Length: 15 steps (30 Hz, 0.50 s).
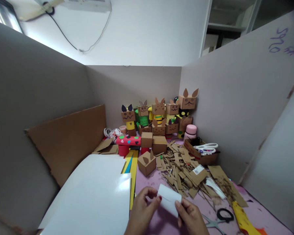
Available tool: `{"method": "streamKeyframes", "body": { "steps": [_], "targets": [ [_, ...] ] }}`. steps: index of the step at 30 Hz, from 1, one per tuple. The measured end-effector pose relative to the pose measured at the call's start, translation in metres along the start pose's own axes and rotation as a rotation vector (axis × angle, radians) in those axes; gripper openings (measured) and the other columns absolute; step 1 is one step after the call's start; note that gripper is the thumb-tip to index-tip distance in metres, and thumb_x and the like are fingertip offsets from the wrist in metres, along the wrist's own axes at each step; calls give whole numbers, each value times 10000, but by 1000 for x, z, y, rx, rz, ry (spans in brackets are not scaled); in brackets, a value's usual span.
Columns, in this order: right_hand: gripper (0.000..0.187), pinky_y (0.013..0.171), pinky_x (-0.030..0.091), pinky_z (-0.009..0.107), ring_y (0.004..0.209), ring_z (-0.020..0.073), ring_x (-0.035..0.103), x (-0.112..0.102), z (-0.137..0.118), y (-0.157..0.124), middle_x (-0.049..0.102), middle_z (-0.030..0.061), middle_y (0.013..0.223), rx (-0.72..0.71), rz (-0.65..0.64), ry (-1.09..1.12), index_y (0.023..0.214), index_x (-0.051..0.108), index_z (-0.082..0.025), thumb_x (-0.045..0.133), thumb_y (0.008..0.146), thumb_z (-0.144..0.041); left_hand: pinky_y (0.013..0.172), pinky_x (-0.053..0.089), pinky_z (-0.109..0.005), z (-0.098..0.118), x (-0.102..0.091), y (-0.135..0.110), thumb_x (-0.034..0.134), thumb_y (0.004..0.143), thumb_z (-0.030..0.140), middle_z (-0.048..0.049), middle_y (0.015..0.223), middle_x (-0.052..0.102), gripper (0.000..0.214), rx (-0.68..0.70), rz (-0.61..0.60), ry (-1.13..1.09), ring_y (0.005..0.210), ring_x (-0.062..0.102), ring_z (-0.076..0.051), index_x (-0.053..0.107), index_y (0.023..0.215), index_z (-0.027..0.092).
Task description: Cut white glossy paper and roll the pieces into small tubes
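Both of my hands hold a small white piece of paper low in the view, just above the pink table. My left hand pinches its left edge with thumb and fingers. My right hand grips its lower right corner. A large white sheet lies to the left of my hands, over coloured paper strips. A small cardboard box with ears sits beyond the paper.
Cardboard scraps pile up in the middle right. Several cardboard animal figures stand at the back. White-handled scissors rest in a box at right; a black tape ring and more scissors lie near right. A cardboard sheet leans left. Grey partitions enclose the desk.
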State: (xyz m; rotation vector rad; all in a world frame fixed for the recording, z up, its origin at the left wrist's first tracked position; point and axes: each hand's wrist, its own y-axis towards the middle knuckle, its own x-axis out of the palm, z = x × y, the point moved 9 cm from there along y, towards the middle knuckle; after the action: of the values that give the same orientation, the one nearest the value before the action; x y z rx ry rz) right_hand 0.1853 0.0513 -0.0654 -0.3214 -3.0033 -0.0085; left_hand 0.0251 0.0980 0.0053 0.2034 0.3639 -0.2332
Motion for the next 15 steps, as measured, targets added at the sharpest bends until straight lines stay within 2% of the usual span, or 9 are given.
{"method": "streamKeyframes", "body": {
  "steps": [2,5,11,15],
  "targets": [
    [603,417,211,189,352,63,330,2,-3,-2,436,-66,376,-8,11,0,713,649,-125,583,709,-725,633,420,-278,2,2,-1,627,743,347,-35,687,647,188,8,7,37,670,570,-204,625,673,172],
    [616,421,213,196,349,67,311,3,-4,-3,419,-72,359,-6,18,-13,728,657,-121,580,701,-732,614,412,-276,6,2,-3,556,797,365,-29,628,621,272,52,14,80,643,572,-203,583,598,182],
    [613,417,220,203,351,77,326,5,-4,-3,415,-70,358,-7,-2,-44,740,677,-121,561,721,-723,655,451,-291,17,3,-5,431,894,320,-61,706,656,305,172,13,188,694,614,-213,610,687,186],
    [624,417,233,208,356,88,351,7,-5,-3,425,-60,357,-21,-17,-71,759,688,-120,544,732,-727,704,447,-366,18,3,-6,371,920,298,-98,736,656,326,265,43,304,731,600,-253,610,730,184]
  ]
}}
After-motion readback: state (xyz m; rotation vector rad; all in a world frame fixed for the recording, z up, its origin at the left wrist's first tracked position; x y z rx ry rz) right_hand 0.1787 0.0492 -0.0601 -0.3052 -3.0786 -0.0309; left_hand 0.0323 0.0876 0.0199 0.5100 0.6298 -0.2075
